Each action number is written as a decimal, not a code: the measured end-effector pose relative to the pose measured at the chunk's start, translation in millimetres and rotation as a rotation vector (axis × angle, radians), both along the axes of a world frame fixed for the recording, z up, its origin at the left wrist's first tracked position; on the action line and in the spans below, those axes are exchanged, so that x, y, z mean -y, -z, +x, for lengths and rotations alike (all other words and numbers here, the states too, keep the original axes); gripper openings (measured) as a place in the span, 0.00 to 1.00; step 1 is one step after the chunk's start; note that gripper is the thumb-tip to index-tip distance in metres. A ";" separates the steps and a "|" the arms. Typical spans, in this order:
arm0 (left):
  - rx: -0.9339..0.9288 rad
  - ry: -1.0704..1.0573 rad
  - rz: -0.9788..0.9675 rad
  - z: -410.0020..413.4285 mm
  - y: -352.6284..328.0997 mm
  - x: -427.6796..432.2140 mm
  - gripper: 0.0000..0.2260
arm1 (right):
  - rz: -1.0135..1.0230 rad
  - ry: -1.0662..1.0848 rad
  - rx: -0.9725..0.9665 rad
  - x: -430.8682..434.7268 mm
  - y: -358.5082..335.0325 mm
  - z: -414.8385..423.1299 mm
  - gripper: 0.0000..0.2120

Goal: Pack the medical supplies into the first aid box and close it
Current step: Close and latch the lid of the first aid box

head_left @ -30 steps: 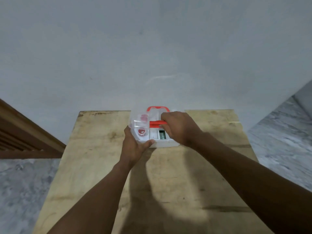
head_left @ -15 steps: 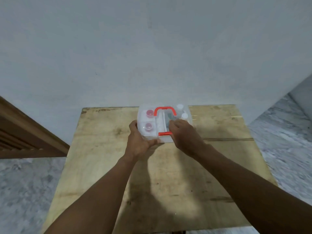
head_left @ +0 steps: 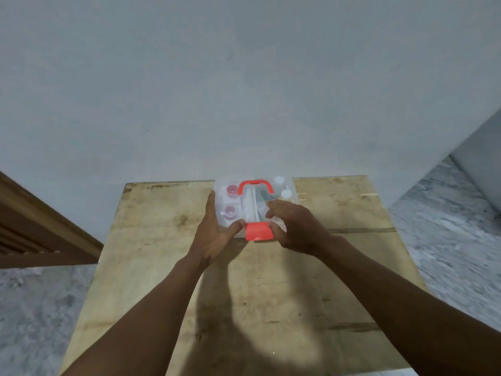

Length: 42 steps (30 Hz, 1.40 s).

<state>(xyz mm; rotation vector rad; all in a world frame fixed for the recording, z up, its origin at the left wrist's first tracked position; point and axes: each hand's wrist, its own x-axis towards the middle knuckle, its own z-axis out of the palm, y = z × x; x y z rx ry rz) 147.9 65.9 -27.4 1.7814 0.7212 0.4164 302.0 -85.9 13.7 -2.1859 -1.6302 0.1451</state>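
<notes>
A clear plastic first aid box [head_left: 282, 198] lies flat at the far middle of the wooden table [head_left: 339, 267], its lid down. It has a red carry handle [head_left: 254, 185] on top and a red front latch [head_left: 258, 232] facing me. Through the lid I see two red-capped containers [head_left: 231, 202], two white caps [head_left: 282, 187] and flat packets. My left hand [head_left: 217, 229] grips the box's left side, thumb on the front edge beside the latch. My right hand [head_left: 294, 226] rests on the lid's right part, thumb next to the latch.
The table stands against a plain pale wall [head_left: 244, 90]. A brown wooden slatted frame [head_left: 32, 229] is at the left. Grey marbled floor [head_left: 447, 218] shows on both sides of the table.
The lid has come down flat onto the box. My right hand has left the handle and shifted to the front by the latch, which now shows fully.
</notes>
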 end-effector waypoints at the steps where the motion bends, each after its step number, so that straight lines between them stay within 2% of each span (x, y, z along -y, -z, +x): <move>1: -0.007 -0.002 0.028 -0.4 -0.8 0.2 0.39 | 0.062 0.042 -0.033 0.9 1.5 1.1 0.12; 4: -0.010 -0.005 0.106 -1.0 -3.5 -0.9 0.34 | 0.193 0.238 -0.076 2.3 8.9 6.5 0.24; 6: -0.017 -0.018 0.142 -1.7 -1.4 -3.4 0.33 | 0.145 0.350 -0.178 3.4 17.8 12.7 0.31; 10: -0.053 -0.060 0.161 -1.3 13.0 -4.4 0.39 | 0.022 0.373 -0.228 4.5 43.3 19.6 0.46; 13: -0.032 -0.083 0.206 -0.6 7.4 2.6 0.38 | 0.028 0.386 -0.161 6.2 52.5 13.9 0.50; 19: -0.005 -0.059 0.248 4.4 8.6 10.5 0.44 | 0.109 0.356 -0.106 1.1 72.6 13.2 0.53; 23: -0.019 -0.061 0.271 5.0 18.7 5.6 0.47 | 0.198 0.408 -0.068 -4.2 79.3 5.6 0.51; 42: -0.033 -0.193 0.320 16.8 45.9 9.0 0.49 | 0.349 0.412 0.034 -10.7 97.7 10.7 0.47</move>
